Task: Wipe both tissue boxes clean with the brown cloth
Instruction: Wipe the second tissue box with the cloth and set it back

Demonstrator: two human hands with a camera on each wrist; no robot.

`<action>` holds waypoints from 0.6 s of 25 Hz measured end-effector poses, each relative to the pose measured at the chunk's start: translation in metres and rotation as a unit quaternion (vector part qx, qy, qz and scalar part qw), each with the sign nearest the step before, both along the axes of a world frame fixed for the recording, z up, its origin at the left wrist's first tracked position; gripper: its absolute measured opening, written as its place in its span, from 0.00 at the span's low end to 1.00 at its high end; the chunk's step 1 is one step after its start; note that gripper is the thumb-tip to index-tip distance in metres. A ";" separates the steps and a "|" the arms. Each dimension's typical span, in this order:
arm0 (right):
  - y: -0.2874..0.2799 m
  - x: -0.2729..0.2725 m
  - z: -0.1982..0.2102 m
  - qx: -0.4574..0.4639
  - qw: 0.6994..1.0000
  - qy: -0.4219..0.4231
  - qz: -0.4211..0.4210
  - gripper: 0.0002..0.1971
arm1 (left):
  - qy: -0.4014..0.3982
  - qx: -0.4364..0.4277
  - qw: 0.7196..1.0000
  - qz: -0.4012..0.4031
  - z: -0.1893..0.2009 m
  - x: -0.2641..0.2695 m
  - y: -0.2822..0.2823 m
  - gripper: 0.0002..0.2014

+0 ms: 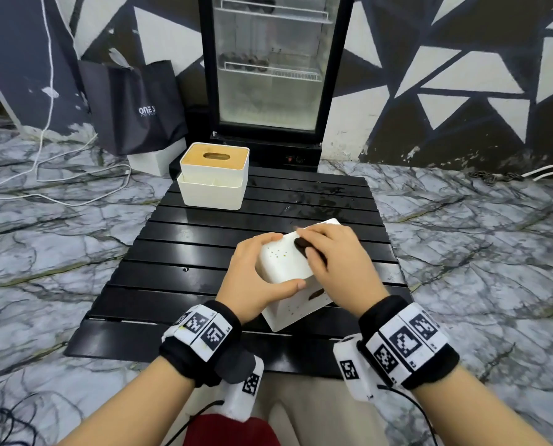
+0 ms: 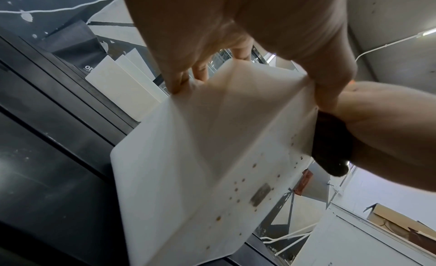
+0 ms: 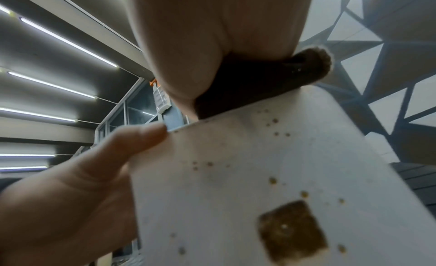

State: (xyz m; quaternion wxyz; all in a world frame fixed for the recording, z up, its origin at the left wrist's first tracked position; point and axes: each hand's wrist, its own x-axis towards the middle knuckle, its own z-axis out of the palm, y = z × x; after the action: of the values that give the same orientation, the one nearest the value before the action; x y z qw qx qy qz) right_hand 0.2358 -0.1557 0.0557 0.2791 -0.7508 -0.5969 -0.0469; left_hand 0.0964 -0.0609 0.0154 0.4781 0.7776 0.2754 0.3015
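Tissue boxes first: you have two on the black slatted table (image 1: pixel 204 239). The far tissue box (image 1: pixel 213 175), the one with the wooden lid, stands upright at the table's back left corner, well apart from your hands and seemingly untouched by the cloth. The near tissue box (image 1: pixel 288 262), plain white, is tipped onto an edge at the front of the table, tilted toward you.

Your left hand (image 1: pixel 259 278) grips that near box, fingers curled over its far left edge and thumb pressed along the near side, steadying it. Your right hand (image 1: pixel 336 265) lies over the top right of the box with its fingers curled down around the brown cloth (image 3: pixel 254 83), bunched and pressed against the upper face; only a dark wad shows between fingers and box.

Smaller things matter most: the right wrist view shows a brown smear (image 3: pixel 292 231) on the side facing you and a scatter of small tan specks (image 2: pixel 238 186) around it.

By my reading, you are mid-wipe on the first box, with the top under the cloth and the stained side not yet reached. The next move likely calls for dragging the cloth down over the edge onto that smear while your left hand holds the tilt firm, since the box rests on one edge and could slip. After that, the far box awaits.
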 end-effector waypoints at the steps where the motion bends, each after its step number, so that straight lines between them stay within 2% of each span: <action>1: 0.001 -0.006 0.001 -0.010 1.000 0.009 0.017 0.21 | 0.000 -0.001 1.000 0.003 0.000 0.000 0.000 0.36; 3: -0.001 -0.010 0.001 -0.023 0.998 0.040 0.039 0.20 | 0.002 0.003 1.000 0.000 -0.001 0.000 0.000 0.37; 6: -0.004 -0.004 0.004 -0.007 0.994 0.105 0.036 0.13 | 0.011 0.013 1.000 -0.005 -0.001 -0.003 -0.003 0.37; 12: 0.007 0.022 0.012 0.005 0.991 0.131 0.009 0.11 | -0.008 0.003 1.000 -0.006 -0.005 -0.007 -0.014 0.18; 15: 0.008 0.022 0.013 -0.004 0.991 0.132 0.016 0.11 | -0.006 -0.020 0.999 -0.035 -0.007 -0.007 -0.006 0.18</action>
State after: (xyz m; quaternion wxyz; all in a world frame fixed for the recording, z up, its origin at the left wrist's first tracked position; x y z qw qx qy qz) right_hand 0.2582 -0.1480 0.0687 0.3527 -0.7421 -0.5669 0.0596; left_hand 0.0895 -0.0672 0.0086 0.5054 0.7751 0.2517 0.2837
